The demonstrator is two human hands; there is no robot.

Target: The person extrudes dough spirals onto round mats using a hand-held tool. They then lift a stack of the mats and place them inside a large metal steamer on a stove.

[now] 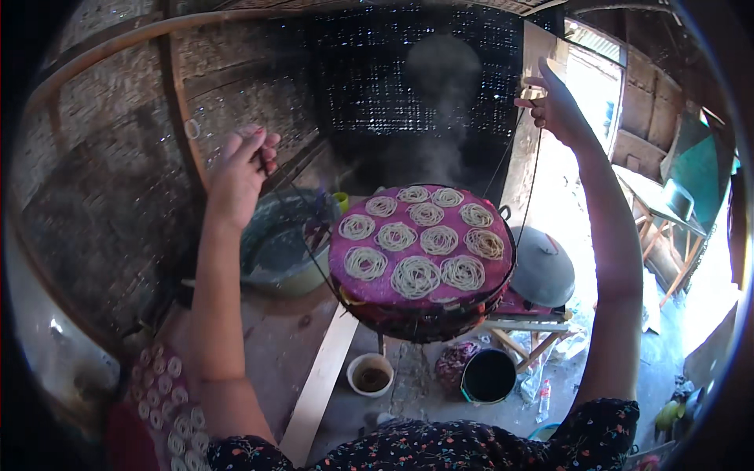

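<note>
A round tray covered in pink cloth (377, 297) is in front of me, bearing several pale coiled noodle rounds (415, 277). Thin dark cords (316, 263) run up from its sides to both my hands. My left hand (242, 174) is raised to the left of the tray, its fingers closed round a cord. Higher up on the right, my right hand (556, 108) has cords hanging from its bent fingers, with one finger or the thumb pointing up. Below the cloth shows a blackened round underside; I cannot tell whether it hangs free or rests on something. Steam rises behind it.
A large tub (294, 279) stands left behind the tray, near a yellow cup (341, 202). At right, a grey domed lid (542, 267) lies on a low stand. Below are a plank (320, 377), a white bowl (370, 375) and a black bucket (488, 375). More coils (182, 426) lie lower left.
</note>
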